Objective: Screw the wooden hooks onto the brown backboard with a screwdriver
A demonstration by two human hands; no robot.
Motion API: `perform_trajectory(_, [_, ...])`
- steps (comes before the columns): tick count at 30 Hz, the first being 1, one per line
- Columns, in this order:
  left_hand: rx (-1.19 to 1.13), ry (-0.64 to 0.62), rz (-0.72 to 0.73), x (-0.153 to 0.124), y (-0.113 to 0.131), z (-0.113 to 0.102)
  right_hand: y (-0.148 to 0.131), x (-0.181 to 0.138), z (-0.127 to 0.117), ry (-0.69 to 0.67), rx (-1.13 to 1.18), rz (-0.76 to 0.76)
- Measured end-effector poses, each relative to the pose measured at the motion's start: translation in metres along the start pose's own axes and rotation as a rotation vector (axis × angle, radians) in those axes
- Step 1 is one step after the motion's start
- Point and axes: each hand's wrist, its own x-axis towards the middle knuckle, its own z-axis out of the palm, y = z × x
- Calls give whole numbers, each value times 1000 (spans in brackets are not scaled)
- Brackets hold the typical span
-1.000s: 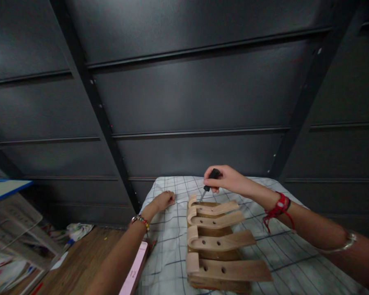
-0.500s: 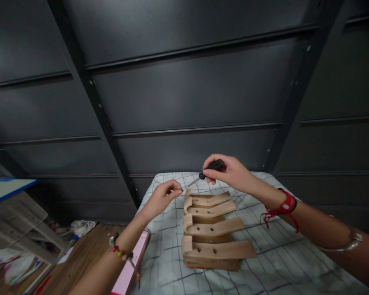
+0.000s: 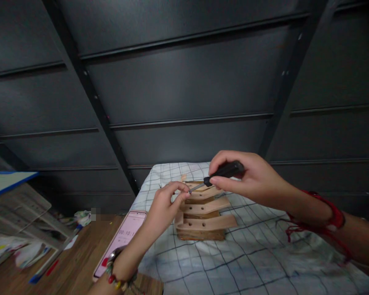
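My right hand (image 3: 242, 172) grips the black handle of a screwdriver (image 3: 223, 173), its metal shaft pointing left and slightly down. My left hand (image 3: 169, 200) is closed in a pinch on a small screw (image 3: 190, 192), which touches or nearly touches the screwdriver's tip; its details are too small to tell. Below and behind both hands lies a wooden piece (image 3: 207, 223) with several pale angled slats set in a row on a darker base. Pairs of dark holes show in the slats. My left fingers hide part of its far left side.
A checked cloth (image 3: 252, 254) covers the table. On the left, a phone (image 3: 123, 235) displays a running timer beside my left forearm. A blue-edged desk (image 3: 12, 184) stands further left, with bags and papers on the wooden floor. A dark panelled wall (image 3: 184, 82) rises behind.
My right hand has brought the screwdriver nearer, and its tip now meets the screw pinched in my left hand. The view has shifted, and the wooden piece appears smaller and higher.
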Motion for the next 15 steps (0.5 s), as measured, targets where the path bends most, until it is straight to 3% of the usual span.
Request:
perform_trajectory(7, [87,33,37,-16,13,11,-2,-11,-1,-43,47,96])
perform_trajectory(15, [163,26,-63,-31,11,48,17,-18,5,-134,52,173])
